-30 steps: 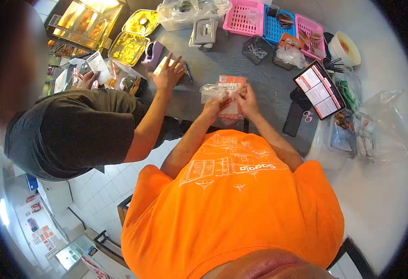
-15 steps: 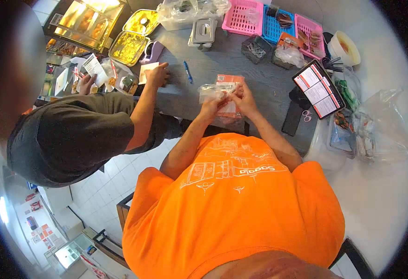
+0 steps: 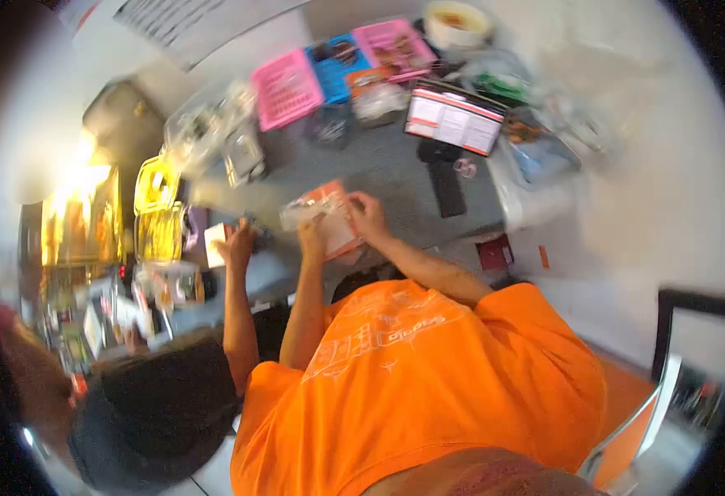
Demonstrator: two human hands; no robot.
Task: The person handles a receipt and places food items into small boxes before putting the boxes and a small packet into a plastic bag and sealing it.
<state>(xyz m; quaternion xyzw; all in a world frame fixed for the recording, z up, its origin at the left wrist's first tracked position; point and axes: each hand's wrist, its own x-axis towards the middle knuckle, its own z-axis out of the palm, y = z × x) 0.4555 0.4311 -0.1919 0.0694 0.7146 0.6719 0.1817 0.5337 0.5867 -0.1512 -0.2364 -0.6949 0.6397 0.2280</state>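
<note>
My left hand (image 3: 313, 237) is closed on a clear plastic bag (image 3: 295, 214), over an orange-and-white printed packet (image 3: 343, 235). My right hand (image 3: 367, 217) is at the packet's right side, with its fingers bent in toward the bag's edge. Blur hides exactly what its fingertips pinch. The packet lies at a slant on the dark grey table (image 3: 395, 182), partly covered by the bag and my hands. To the left, a co-worker's hand (image 3: 237, 244) rests by a small pale paper (image 3: 214, 245), close to a dark blue pen (image 3: 255, 229).
Pink basket (image 3: 288, 89), blue basket (image 3: 319, 70) and another pink basket (image 3: 391, 50) line the back. A tablet (image 3: 455, 117) stands at the right, behind a black phone (image 3: 447, 190). Yellow-lined containers (image 3: 158, 236) are at the left, near the co-worker's dark sleeve (image 3: 164, 405).
My view has swung, so the table and baskets appear shifted left and tilted. My hands have drawn slightly apart over the packet. The co-worker's hand is now beside the pen.
</note>
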